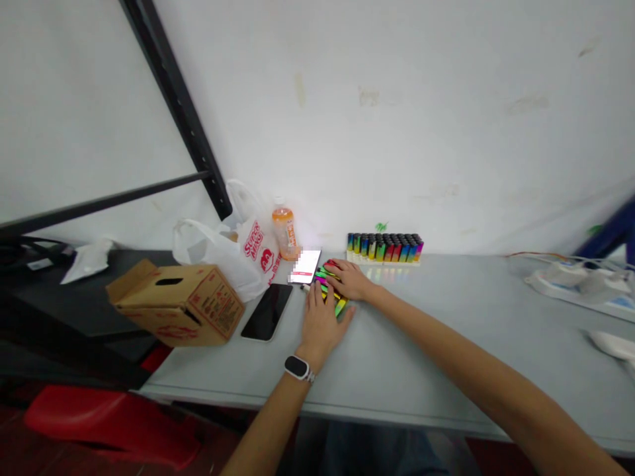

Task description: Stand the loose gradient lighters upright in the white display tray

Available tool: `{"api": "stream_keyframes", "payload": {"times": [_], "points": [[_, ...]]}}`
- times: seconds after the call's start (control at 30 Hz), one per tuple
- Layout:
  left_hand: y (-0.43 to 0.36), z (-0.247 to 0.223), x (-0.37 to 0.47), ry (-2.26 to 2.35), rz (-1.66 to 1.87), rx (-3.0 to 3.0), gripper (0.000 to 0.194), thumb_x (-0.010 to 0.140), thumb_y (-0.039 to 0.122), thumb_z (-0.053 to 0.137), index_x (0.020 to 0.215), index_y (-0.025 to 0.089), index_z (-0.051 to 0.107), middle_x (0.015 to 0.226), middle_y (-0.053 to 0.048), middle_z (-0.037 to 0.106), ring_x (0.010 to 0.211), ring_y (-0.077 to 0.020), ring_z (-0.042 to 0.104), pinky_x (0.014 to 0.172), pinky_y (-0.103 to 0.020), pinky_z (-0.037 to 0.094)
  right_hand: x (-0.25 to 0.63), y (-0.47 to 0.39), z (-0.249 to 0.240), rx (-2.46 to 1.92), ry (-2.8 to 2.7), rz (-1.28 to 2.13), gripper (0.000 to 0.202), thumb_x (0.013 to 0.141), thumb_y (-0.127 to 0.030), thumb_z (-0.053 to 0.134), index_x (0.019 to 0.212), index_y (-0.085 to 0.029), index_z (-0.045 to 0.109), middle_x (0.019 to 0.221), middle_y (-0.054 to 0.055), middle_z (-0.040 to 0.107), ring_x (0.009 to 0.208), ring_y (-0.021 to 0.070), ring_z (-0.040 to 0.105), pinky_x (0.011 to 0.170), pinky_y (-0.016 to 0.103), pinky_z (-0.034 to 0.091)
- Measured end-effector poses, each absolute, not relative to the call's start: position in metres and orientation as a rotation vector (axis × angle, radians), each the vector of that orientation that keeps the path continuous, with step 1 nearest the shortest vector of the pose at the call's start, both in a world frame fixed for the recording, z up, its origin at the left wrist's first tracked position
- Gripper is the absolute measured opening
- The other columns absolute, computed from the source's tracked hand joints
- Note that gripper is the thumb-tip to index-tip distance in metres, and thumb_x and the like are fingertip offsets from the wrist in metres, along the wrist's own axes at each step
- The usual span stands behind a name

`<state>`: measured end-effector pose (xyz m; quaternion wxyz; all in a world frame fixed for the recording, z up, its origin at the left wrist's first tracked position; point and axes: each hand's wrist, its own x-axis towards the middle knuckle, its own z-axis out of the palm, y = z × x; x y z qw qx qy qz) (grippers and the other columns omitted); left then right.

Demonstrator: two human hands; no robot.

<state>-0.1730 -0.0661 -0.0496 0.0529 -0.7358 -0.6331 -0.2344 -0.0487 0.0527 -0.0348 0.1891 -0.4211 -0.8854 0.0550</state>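
Several loose, shiny coloured lighters point(341, 306) lie in a small heap on the table, partly covered by both hands. My left hand point(320, 325) rests over their near left side, fingers stretched forward and thumb spread to the right; a watch point(297, 367) is on that wrist. From the right, my right hand point(351, 280) lies across the far side of the heap with its fingers extended onto the lighters. Its fingertips are partly hard to make out. Behind it, a white tray point(384, 262) holds upright lighters point(391, 248) in rows against the wall.
Left of my hands are a lit phone point(303, 266), a dark phone point(266, 313), an orange drink bottle point(284, 231), a white plastic bag point(243, 258) and a cardboard box point(178, 304). A power strip point(585, 287) lies at right. A red stool point(109, 423) stands below.
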Motion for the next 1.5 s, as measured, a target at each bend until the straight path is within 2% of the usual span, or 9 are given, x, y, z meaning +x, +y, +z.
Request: {"api": "stream_keyframes", "payload": {"times": [0.17,0.37,0.57,0.77,0.9,1.03,1.13,1.3,1.5], "points": [[-0.070,-0.050,-0.173,-1.719,-0.855,-2.474,0.068,0.090,0.057,0.053,0.139,0.012,0.047,0.141,-0.023,0.049,0.137,-0.0369,0.043,0.114,-0.055,0.037,-0.016,0.030,-0.045,-1.217,-2.408,0.141,0.047,0.101,-0.043,0.041,0.141,-0.022,0.054,0.151,0.014,0.045,0.138,0.0274,0.043,0.114,0.045,0.033],[-0.049,-0.041,-0.150,-1.427,-0.942,-2.802,0.063,0.086,0.055,0.060,0.135,0.017,0.048,0.138,-0.018,0.049,0.133,-0.0325,0.046,0.113,-0.054,0.040,0.038,0.010,-0.053,-1.318,-2.242,0.113,0.045,0.099,-0.040,0.044,0.137,-0.020,0.059,0.149,0.015,0.047,0.136,0.0287,0.045,0.113,0.046,0.036],[-0.017,-0.032,-0.123,-1.249,-0.967,-2.911,0.057,0.083,0.054,0.066,0.126,0.019,0.054,0.131,-0.015,0.052,0.123,-0.0304,0.051,0.109,-0.050,0.044,0.077,0.014,-0.052,-1.301,-2.093,0.258,0.041,0.101,-0.030,0.037,0.129,-0.017,0.064,0.139,0.015,0.058,0.132,0.0251,0.050,0.113,0.045,0.037],[0.001,-0.027,-0.103,-1.411,-0.992,-2.775,0.041,0.094,0.055,0.047,0.108,0.019,0.060,0.111,-0.010,0.058,0.108,-0.0258,0.056,0.098,-0.044,0.048,0.099,0.028,-0.036,-1.488,-1.926,0.306,0.042,0.082,-0.007,0.053,0.122,-0.011,0.065,0.116,0.014,0.070,0.103,0.0216,0.064,0.095,0.032,0.047],[0.008,-0.025,-0.099,-1.510,-1.012,-2.705,0.038,0.099,0.050,0.040,0.099,0.020,0.062,0.104,-0.008,0.060,0.102,-0.0236,0.057,0.093,-0.041,0.049,0.108,0.041,-0.019,-1.693,-1.881,0.448,0.028,0.075,-0.012,0.061,0.100,-0.012,0.074,0.083,0.008,0.074,0.073,0.0190,0.064,0.068,0.026,0.046],[0.005,-0.023,-0.103,-1.530,-1.047,-2.676,0.033,0.100,0.045,0.040,0.100,0.020,0.063,0.106,-0.008,0.061,0.103,-0.0231,0.058,0.094,-0.041,0.047,0.115,0.043,-0.017,-1.669,-1.940,0.539,0.011,0.074,-0.018,0.063,0.076,-0.015,0.073,0.061,0.000,0.063,0.059,0.0145,0.055,0.056,0.025,0.038],[-0.001,-0.023,-0.106,-1.518,-1.075,-2.626,0.029,0.099,0.043,0.044,0.104,0.021,0.062,0.110,-0.008,0.062,0.107,-0.0241,0.057,0.095,-0.042,0.045,0.115,0.037,-0.021,-1.563,-1.865,0.445,0.013,0.077,-0.023,0.064,0.083,-0.015,0.072,0.066,0.001,0.062,0.062,0.0143,0.053,0.060,0.026,0.039],[0.000,-0.021,-0.110,-1.572,-1.169,-2.583,0.025,0.098,0.039,0.046,0.103,0.021,0.062,0.109,-0.007,0.064,0.107,-0.0242,0.058,0.095,-0.042,0.045,0.098,0.019,-0.016,-1.198,-1.647,0.424,0.023,0.085,-0.033,0.059,0.103,-0.017,0.063,0.096,0.005,0.061,0.070,0.0140,0.055,0.070,0.029,0.047],[0.000,-0.014,-0.115,-1.517,-1.468,-2.549,0.025,0.098,0.038,0.047,0.101,0.020,0.064,0.105,-0.008,0.065,0.104,-0.0229,0.058,0.097,-0.041,0.045,0.064,-0.002,-0.010,-0.942,-1.454,0.686,0.023,0.090,-0.044,0.055,0.092,-0.021,0.055,0.082,0.000,0.059,0.070,0.0144,0.054,0.065,0.027,0.044]]}}
